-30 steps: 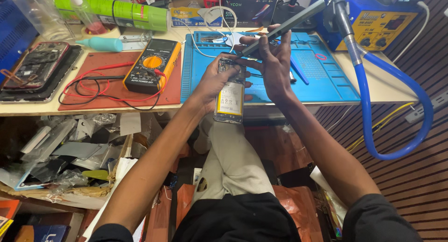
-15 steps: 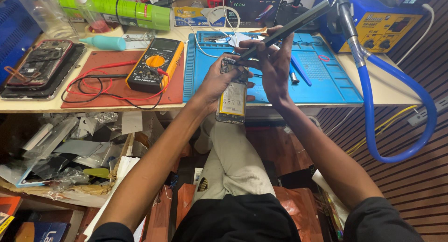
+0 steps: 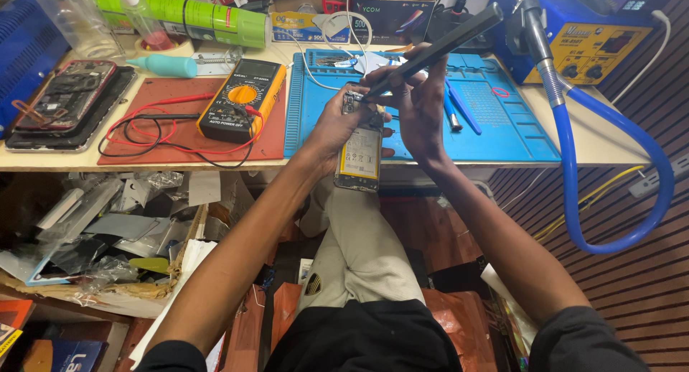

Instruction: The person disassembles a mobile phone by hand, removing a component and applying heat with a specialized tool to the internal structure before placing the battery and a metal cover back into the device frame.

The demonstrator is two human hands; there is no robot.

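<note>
Head view, left hand gripping opened phone, right hand clasping slim dark tool

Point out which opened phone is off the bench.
The opened phone with the yellowish battery, held in the left hand; the red-framed phone lies on the bench.

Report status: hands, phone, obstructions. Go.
Left hand holds opened phone above the bench edge. Right hand holds dark tool, tip at phone's top end. Nothing between hands and phone.
</note>
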